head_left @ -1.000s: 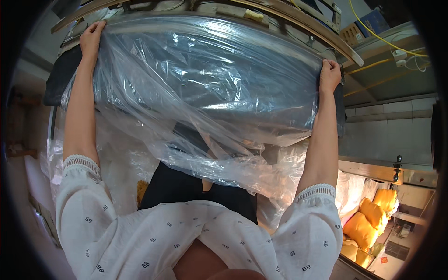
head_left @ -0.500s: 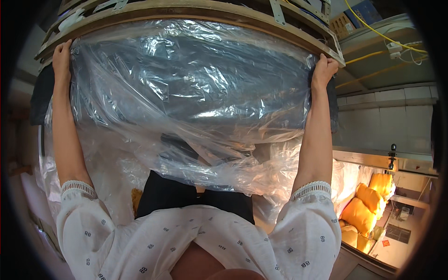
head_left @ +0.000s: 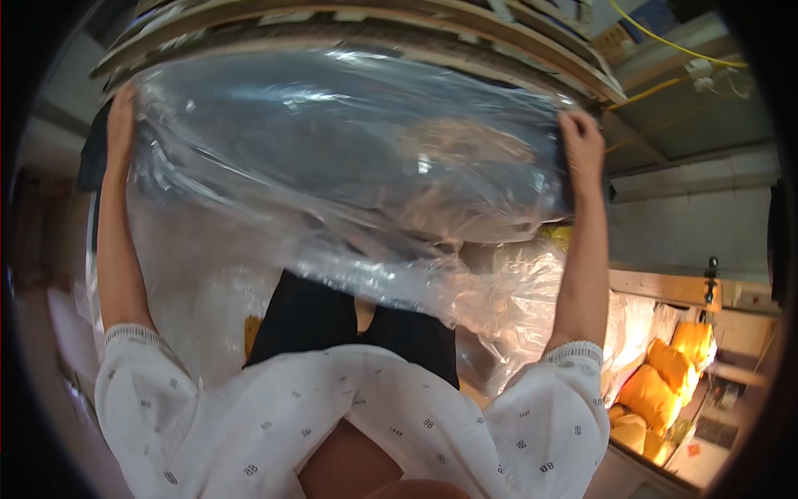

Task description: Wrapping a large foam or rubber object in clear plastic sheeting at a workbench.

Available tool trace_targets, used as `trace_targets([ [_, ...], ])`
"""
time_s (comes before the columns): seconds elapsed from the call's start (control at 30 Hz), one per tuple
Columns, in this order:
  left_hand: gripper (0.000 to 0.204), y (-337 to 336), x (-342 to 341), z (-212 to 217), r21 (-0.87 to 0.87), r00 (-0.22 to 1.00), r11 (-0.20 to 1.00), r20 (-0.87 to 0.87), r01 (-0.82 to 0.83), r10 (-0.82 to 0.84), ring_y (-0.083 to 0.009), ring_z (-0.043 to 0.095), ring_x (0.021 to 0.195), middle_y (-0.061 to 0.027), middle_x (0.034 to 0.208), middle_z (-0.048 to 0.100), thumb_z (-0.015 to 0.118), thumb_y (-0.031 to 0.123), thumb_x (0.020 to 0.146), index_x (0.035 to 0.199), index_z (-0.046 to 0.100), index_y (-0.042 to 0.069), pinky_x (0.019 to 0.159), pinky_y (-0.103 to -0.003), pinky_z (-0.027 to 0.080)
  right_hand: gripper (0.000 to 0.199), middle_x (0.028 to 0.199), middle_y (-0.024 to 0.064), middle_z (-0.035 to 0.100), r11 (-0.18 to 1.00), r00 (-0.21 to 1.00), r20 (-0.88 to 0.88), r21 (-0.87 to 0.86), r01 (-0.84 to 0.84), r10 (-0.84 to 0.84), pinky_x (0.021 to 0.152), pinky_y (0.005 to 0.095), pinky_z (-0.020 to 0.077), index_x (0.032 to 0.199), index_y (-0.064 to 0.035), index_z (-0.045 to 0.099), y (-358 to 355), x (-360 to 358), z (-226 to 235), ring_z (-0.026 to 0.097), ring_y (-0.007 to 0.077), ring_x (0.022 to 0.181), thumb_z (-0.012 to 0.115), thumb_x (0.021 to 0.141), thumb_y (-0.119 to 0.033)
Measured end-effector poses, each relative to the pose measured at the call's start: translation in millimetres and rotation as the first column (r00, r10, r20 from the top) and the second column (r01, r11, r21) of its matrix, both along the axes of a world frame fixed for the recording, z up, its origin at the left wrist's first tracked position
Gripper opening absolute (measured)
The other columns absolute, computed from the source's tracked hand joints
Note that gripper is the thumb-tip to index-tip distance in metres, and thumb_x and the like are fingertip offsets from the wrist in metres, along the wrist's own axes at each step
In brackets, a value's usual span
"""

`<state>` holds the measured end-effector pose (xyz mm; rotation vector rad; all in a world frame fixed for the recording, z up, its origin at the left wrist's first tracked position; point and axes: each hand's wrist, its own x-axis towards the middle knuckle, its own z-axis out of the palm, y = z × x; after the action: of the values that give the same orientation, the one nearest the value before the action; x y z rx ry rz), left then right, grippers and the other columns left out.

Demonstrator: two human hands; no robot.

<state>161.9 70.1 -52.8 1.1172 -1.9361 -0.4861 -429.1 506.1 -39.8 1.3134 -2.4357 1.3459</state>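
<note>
Between my two hands a wide clear plastic sheet [head_left: 332,200] is stretched, creased and shiny, its loose lower part sagging in front of my legs. At its upper left corner my left hand [head_left: 122,116] is closed on the edge; blur softens the fingertips. My right hand [head_left: 583,141] pinches the upper right corner with curled fingers. Just beyond both hands runs a slatted wooden frame [head_left: 366,18]. Dark material [head_left: 94,150] shows past the sheet on the left, and a dark surface shows through it.
More crumpled clear plastic [head_left: 515,291] hangs at the lower right. Farther right lie several brightly lit yellow bundles [head_left: 652,395] beside a ledge. Yellow cables [head_left: 665,37] cross the upper right, near a blue box [head_left: 651,18].
Both hands have come a little away from the wooden frame, still holding the plastic sheet. The sheet's upper edge has dropped from the frame, and the whole view has shifted slightly.
</note>
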Motion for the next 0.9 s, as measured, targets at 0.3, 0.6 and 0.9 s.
trace_targets([
  [0.3, 0.028, 124, -175, 14, -0.225, 0.902, 0.879, 0.203, 0.421, -0.380, -0.0307, 0.061, 0.082, -0.0091, 0.087, 0.064, 0.058, 0.036, 0.080, 0.099, 0.061, 0.016, 0.068, -0.041, 0.048, 0.029, 0.104, 0.0146, 0.053, 0.985, 0.833, -0.551, 0.114, 0.128, -0.045, 0.083, 0.0343, 0.0415, 0.107, 0.0010, 0.053, 102, 32, 70, 0.052, 0.0248, 0.095, 0.058, 0.081, -0.009],
  [0.6, 0.025, 185, -293, 5, -0.298, 0.838, 0.784, 0.151, 0.544, -0.524, -0.0264, 0.059, 0.092, -0.0060, 0.094, 0.061, 0.062, 0.022, 0.079, 0.102, 0.058, 0.013, 0.075, -0.040, 0.044, 0.046, 0.138, 0.0166, 0.034, 0.760, 0.697, -0.338, 0.448, -0.471, 0.632, 0.104, 0.0383, 0.0232, 0.134, -0.0042, 0.036, -16, 244, 42, 0.031, 0.0301, 0.129, 0.043, 0.090, -0.017],
  [0.9, 0.020, 304, 44, -85, -0.192, 0.994, 0.976, -0.005, 0.106, -0.109, -0.0217, 0.056, 0.086, -0.0045, 0.089, 0.058, 0.068, 0.015, 0.074, 0.091, 0.057, 0.010, 0.074, -0.035, 0.040, 0.049, 0.143, 0.0190, 0.027, 0.814, 0.767, -0.395, 0.513, -0.272, 0.505, 0.108, 0.0393, 0.0185, 0.138, -0.0001, 0.029, 3, 140, 10, 0.025, 0.0327, 0.133, 0.033, 0.096, -0.025],
])
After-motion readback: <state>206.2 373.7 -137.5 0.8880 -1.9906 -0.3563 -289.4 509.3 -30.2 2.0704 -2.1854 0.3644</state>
